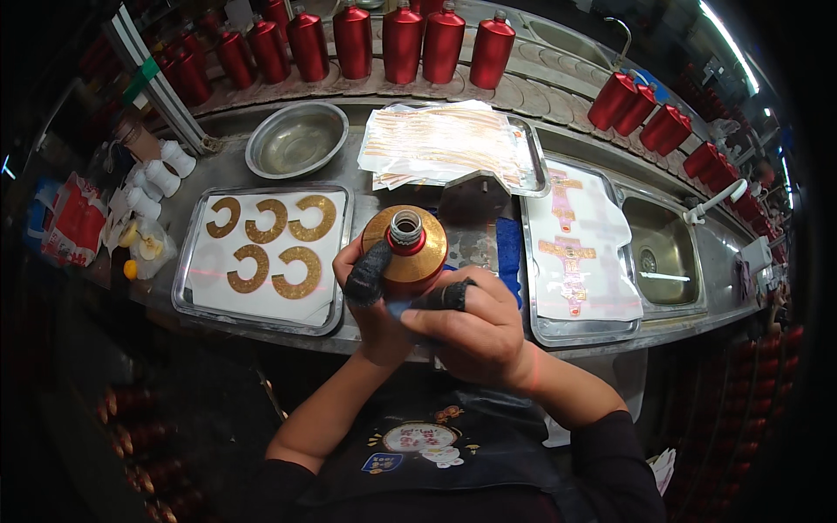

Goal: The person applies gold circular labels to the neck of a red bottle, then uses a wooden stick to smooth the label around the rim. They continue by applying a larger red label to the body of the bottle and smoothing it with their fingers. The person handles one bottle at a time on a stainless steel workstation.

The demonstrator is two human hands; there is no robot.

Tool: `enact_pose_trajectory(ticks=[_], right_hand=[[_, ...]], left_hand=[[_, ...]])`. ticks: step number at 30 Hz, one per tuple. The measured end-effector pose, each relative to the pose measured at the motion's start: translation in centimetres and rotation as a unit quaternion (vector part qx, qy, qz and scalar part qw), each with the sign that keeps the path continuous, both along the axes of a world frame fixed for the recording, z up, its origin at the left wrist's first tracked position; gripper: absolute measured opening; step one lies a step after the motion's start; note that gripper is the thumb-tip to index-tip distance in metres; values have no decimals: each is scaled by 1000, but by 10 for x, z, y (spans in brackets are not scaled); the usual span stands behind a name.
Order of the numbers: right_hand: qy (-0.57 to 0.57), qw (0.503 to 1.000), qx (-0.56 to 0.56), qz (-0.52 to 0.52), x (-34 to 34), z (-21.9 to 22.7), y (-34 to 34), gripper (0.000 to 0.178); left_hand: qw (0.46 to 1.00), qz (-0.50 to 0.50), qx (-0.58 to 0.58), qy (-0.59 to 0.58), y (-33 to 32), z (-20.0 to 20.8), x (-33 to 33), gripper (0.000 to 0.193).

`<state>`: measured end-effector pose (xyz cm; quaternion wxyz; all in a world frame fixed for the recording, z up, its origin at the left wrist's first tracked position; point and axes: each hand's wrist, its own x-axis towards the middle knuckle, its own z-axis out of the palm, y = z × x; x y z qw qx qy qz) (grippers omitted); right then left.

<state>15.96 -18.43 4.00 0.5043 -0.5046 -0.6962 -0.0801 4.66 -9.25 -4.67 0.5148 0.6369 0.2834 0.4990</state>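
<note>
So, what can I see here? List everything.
Held bottle: one, red and gold, centre
Other bottles: many, red, back and right
Trays: three, silver, left, back centre, right
Curved pieces: five, gold, left tray
Cross pieces: two, pink and gold, right tray
Basin: one, silver, back left
Patterned sheets: several, white and gold, back centre
Sink: one, grey, right
Taps: two, white and silver, right
Waisted pieces: several, white, far left
Apron: one, black, bottom
Hands: two, some fingertips covered black, at bottle

Uncapped gold-shouldered red bottle (pixel 408 265)
</note>
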Motion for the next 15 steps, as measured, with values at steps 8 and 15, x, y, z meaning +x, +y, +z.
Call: enact_pose_trajectory(ticks=[8, 15], right_hand=[[190, 980, -38, 54, 7, 14, -1, 30], [490, 847, -160, -134, 35, 18, 6, 24]], left_hand=[[990, 23, 141, 11, -10, 1, 4, 96], [978, -44, 181, 99, 21, 15, -19, 110]])
